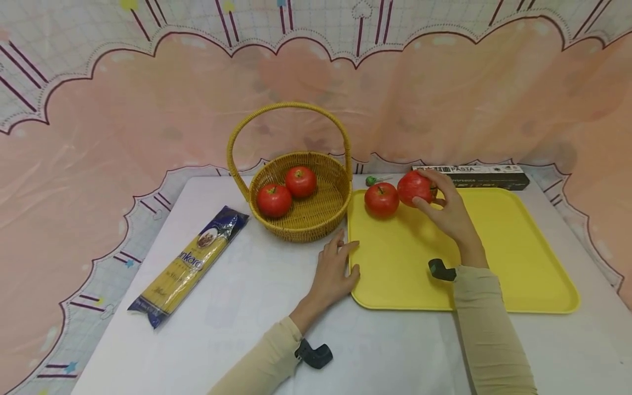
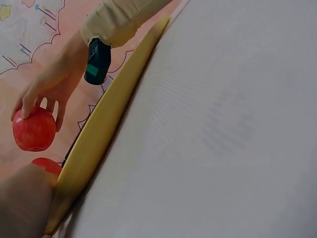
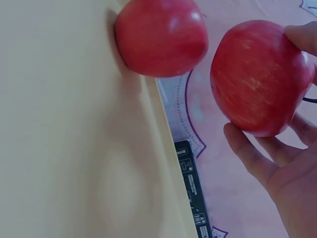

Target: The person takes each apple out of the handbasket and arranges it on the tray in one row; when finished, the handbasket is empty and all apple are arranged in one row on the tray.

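Observation:
My right hand [image 1: 450,213] grips a red apple [image 1: 413,187] between thumb and fingers, above the back of the yellow tray [image 1: 498,247]. In the right wrist view this held apple [image 3: 260,79] is off the tray surface. Close to its left, a second apple [image 1: 382,199] sits in the tray's back left corner. My left hand [image 1: 332,271] is at the tray's left edge with its fingers spread and nothing held in them. Just behind that hand stands a wicker basket [image 1: 301,230] with a tall handle, holding two red apples [image 1: 274,201].
A pack of spaghetti [image 1: 190,266] lies slanted on the white table [image 1: 237,307] at the left. Behind the tray lies a dark pasta box [image 1: 489,178]. A small green item [image 1: 371,180] is beyond the tray's back left corner. A patterned curtain [image 1: 197,109] hangs behind.

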`<state>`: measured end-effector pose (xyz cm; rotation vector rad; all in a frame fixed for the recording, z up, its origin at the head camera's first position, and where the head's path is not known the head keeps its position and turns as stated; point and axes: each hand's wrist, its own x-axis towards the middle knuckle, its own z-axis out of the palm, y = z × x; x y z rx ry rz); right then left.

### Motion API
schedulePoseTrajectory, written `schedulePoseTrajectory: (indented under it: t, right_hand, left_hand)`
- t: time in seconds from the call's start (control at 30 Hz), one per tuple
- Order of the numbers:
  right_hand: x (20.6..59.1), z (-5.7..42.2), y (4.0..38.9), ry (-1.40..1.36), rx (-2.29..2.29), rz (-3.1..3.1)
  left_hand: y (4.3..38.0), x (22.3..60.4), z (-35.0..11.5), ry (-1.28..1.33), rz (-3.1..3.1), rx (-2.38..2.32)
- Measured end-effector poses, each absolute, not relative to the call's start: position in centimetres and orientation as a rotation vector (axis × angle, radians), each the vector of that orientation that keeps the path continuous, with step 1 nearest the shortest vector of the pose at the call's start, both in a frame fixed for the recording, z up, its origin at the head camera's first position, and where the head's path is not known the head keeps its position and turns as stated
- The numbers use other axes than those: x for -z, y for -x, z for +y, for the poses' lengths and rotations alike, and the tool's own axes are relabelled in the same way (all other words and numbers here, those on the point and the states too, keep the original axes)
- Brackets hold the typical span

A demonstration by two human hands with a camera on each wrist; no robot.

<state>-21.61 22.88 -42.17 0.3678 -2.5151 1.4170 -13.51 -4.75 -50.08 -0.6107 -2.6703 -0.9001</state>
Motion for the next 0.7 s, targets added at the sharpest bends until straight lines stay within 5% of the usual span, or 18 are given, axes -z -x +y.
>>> schedulePoseTrajectory:
  t: [0.7]
  right_hand:
    - [43.1,23.6,23.2,-0.323,-1.332,-2.618]
  left_hand:
    - [13.8,50.2,-5.0,0.649,-2.670,0.977]
